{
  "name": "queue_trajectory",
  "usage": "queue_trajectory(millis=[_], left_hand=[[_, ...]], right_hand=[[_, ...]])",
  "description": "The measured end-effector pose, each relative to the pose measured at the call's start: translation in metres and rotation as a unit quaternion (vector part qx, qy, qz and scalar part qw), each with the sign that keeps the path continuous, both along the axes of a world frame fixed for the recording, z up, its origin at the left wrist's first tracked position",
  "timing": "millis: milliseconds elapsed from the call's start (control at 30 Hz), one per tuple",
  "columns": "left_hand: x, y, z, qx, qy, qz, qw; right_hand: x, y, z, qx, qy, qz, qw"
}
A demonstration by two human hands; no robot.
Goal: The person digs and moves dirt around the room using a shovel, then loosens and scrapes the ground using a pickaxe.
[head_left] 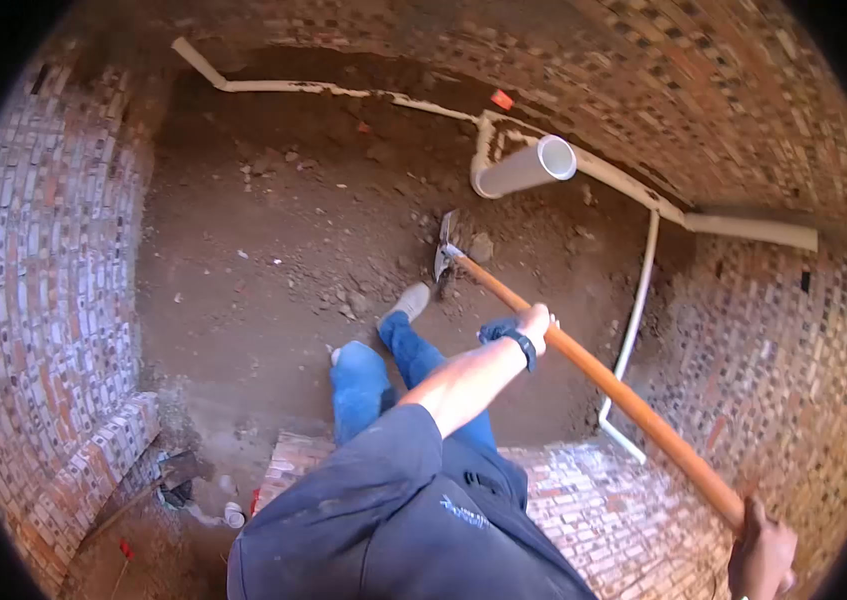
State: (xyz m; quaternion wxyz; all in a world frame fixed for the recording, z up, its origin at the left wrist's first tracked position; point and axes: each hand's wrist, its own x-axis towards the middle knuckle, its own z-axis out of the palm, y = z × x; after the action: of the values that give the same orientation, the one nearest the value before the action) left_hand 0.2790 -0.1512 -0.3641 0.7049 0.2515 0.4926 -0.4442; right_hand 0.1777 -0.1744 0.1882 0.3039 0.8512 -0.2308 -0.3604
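A mattock [623, 390] with a long orange-brown wooden handle slants across the view. Its metal head [444, 248] is down at the loose soil, beside a stone [481, 247]. My left hand [535, 325], with a dark watch on the wrist, is wrapped round the middle of the handle. Near the handle's end, at the lower right, my right hand [763, 550] is closed on it too. My shoe [410, 302] and jeans are left of the handle, close to the mattock head.
A wide white pipe [528, 168] stands up from the dirt floor [233, 240], open at its top. Thinner pipes [293, 87] run along the far wall, and another pipe [635, 300] lies at the right. Brick walls [53, 270] surround the dirt. A white cup-like object [233, 515] lies lower left.
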Motion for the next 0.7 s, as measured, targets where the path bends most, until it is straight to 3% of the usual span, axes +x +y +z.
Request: queue_trajectory(millis=[133, 167, 200, 233, 267, 300, 333, 367, 533, 633, 667, 700], left_hand=[[-0.037, 0.015, 0.016, -0.046, -0.028, 0.013, 0.998], [-0.049, 0.034, 0.016, -0.012, -0.038, 0.010, 0.999], [-0.059, 0.059, 0.015, 0.024, -0.054, 0.015, 0.998], [-0.076, 0.083, -0.014, 0.009, -0.078, 0.008, 0.997], [-0.094, 0.105, -0.048, 0.074, -0.114, -0.013, 0.991], [-0.094, 0.143, -0.034, 0.121, -0.103, 0.003, 0.987], [-0.109, 0.182, -0.065, 0.092, -0.131, 0.078, 0.984], [-0.104, 0.210, -0.040, 0.203, -0.108, 0.057, 0.972], [-0.129, 0.324, -0.108, 0.411, -0.042, -0.029, 0.910], [-0.147, 0.325, -0.130, 0.394, 0.010, 0.041, 0.918], [-0.159, 0.313, -0.159, 0.405, 0.003, 0.030, 0.914], [-0.159, 0.285, -0.140, 0.430, 0.007, 0.047, 0.902]], right_hand=[[-0.067, 0.001, 0.002, 0.017, -0.075, 0.053, 0.996], [-0.082, -0.003, -0.005, 0.056, -0.068, 0.012, 0.996], [-0.094, -0.002, -0.019, 0.058, -0.042, -0.026, 0.997], [-0.109, 0.001, -0.036, 0.062, -0.012, -0.063, 0.996], [-0.131, 0.000, -0.058, 0.097, -0.010, -0.072, 0.993], [-0.148, -0.005, -0.085, 0.133, -0.012, -0.076, 0.988], [-0.164, -0.008, -0.115, 0.186, -0.005, -0.069, 0.980], [-0.176, -0.006, -0.139, 0.243, 0.006, -0.063, 0.968], [-0.145, 0.043, -0.228, 0.381, 0.050, 0.067, 0.921], [-0.111, 0.040, -0.242, 0.357, 0.117, 0.136, 0.917], [-0.104, 0.025, -0.243, 0.348, 0.126, 0.140, 0.918], [-0.098, 0.005, -0.242, 0.339, 0.134, 0.143, 0.920]])
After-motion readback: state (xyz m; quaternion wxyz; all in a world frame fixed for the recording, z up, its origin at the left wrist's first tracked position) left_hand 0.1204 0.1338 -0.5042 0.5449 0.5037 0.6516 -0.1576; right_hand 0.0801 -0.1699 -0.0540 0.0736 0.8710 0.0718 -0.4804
